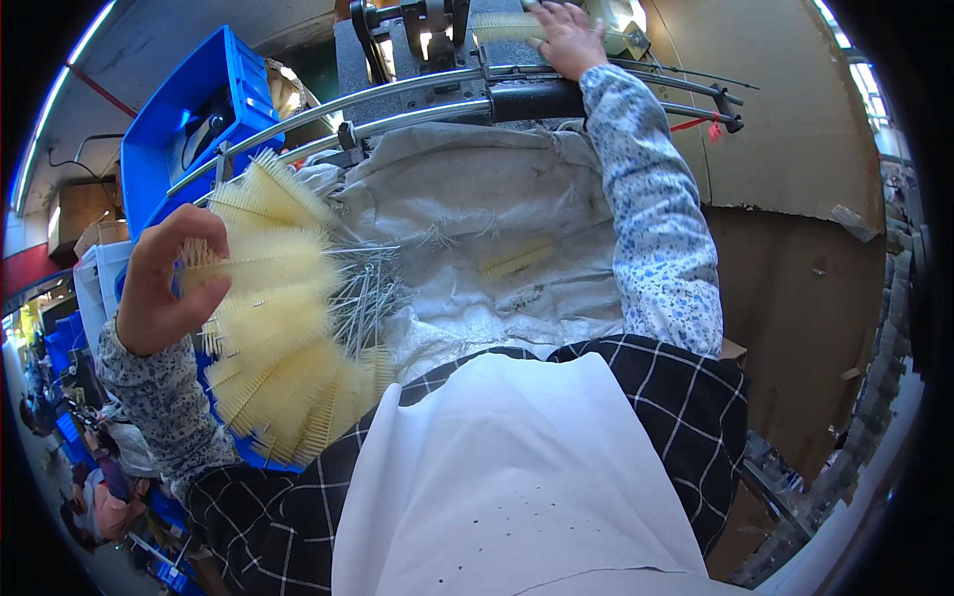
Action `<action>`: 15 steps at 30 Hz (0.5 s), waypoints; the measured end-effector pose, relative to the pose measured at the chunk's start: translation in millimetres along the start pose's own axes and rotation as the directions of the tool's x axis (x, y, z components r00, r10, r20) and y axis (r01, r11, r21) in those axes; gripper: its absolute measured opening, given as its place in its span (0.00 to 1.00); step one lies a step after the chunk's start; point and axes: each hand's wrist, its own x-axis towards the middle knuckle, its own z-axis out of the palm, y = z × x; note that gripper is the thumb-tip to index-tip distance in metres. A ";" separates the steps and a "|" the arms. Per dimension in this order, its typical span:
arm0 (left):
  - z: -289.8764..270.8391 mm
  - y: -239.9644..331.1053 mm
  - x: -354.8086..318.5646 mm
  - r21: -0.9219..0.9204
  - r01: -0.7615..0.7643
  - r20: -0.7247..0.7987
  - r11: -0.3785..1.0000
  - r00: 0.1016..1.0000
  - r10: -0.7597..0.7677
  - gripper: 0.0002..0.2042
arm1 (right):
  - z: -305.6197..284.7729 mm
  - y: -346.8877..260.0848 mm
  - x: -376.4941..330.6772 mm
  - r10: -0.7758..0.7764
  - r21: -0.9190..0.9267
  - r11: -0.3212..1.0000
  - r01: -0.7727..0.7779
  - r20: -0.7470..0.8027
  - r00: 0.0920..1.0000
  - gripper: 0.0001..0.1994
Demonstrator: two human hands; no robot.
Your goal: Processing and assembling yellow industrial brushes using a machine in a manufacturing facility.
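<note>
Head view, left hand (159, 283) fingers pinching cream brushes (278, 318), right hand (568, 38) fingers pressing brush (505, 27) on machine (437, 40), blue crate (194, 119) behind

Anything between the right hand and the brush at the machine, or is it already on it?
Nothing visible in between: the right hand already rests on the pale brush at the machine. The left hand holds a separate brush bundle.

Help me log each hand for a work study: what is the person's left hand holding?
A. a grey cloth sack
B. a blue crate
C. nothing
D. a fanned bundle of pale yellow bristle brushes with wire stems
D: the left hand grips a fanned bundle of pale yellow bristle brushes, their wire stems pointing toward the grey sack.
</note>
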 end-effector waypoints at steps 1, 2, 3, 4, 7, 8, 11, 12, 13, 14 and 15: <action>-0.6 0.5 -1.6 0.002 0.004 -0.002 1.000 1.000 -0.004 0.13 | 2.8 2.4 -4.3 0.078 -0.054 0.995 -0.088 -0.170 0.982 0.13; -2.7 -0.2 -1.6 -0.030 0.003 -0.018 1.000 1.000 -0.003 0.13 | 2.6 20.0 -10.4 0.122 -0.101 0.987 -0.127 -0.057 0.991 0.21; -2.0 -0.5 -4.2 -0.057 0.026 -0.044 0.998 0.999 -0.028 0.13 | 7.6 26.2 -16.3 0.117 -0.097 0.988 -0.122 -0.058 0.991 0.21; -1.6 -1.7 -5.2 -0.057 0.029 -0.047 0.998 0.998 -0.032 0.13 | 12.5 31.4 -22.0 0.197 -0.060 0.979 -0.197 0.000 0.980 0.22; -4.3 -7.1 -2.1 -0.053 -0.011 -0.081 0.999 0.997 0.007 0.14 | 2.3 36.7 -29.3 0.295 -0.045 0.955 -0.292 0.087 0.952 0.22; -5.2 -4.2 -4.8 -0.042 -0.009 -0.087 0.999 0.996 0.005 0.15 | 7.0 33.9 -25.7 0.287 0.084 0.952 -0.294 0.085 0.954 0.21; -7.4 1.9 -9.4 -0.033 0.003 -0.083 0.999 0.997 -0.005 0.15 | 12.5 24.5 -21.7 0.265 0.225 0.938 -0.265 0.031 0.964 0.17; -7.7 2.1 -9.8 -0.037 0.002 -0.069 0.999 0.998 -0.004 0.15 | 11.6 20.1 -20.0 0.267 0.247 0.930 -0.271 0.051 0.962 0.17; -8.0 3.0 -10.5 -0.038 0.011 -0.078 0.999 0.997 -0.014 0.15 | 10.6 14.7 -17.9 0.266 0.271 0.922 -0.276 0.072 0.961 0.17; -7.7 0.0 -6.1 -0.048 -0.005 -0.084 0.999 0.996 0.001 0.15 | 7.3 13.2 -20.1 0.268 0.264 0.924 -0.278 0.074 0.961 0.17; -7.4 -2.8 -2.1 -0.058 -0.021 -0.090 0.998 0.996 0.016 0.15 | 3.3 10.9 -22.2 0.282 0.246 0.923 -0.295 0.085 0.956 0.17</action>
